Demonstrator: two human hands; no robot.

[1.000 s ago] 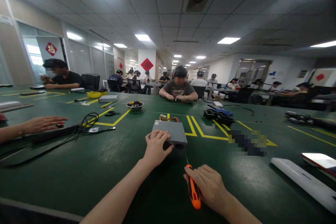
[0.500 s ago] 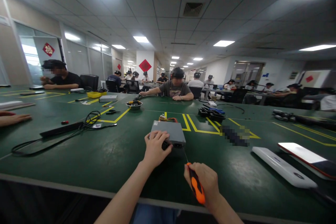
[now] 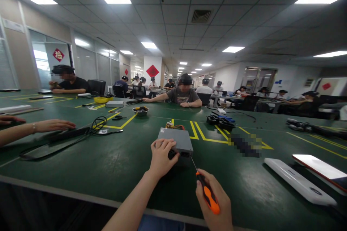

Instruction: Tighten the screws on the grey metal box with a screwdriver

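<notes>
A grey computer power supply [image 3: 177, 140] rests on the green table, with coloured wires [image 3: 175, 126] coming out of its far side. My left hand [image 3: 163, 158] grips its near left part, fingers over the top and thumb along the front face. In my right hand [image 3: 214, 195] is a screwdriver [image 3: 208, 193] with an orange and black handle, fingers and thumb closed around it. Its thin shaft points up and left to the lower right of the power supply's front face. Whether the tip touches there is too small to tell.
On the right lie a white device [image 3: 299, 180] and a phone-like slab [image 3: 322, 169]. Further back stand a metal bowl [image 3: 140, 111] and a black tray [image 3: 220, 122]. A co-worker's hand [image 3: 54, 125] reaches beside a black bar [image 3: 69, 134] with cable at left.
My right hand has shifted slightly right and down, its grip turned on the screwdriver handle. A co-worker's hand has come in from the left to the black bar. The view has tilted slightly.
</notes>
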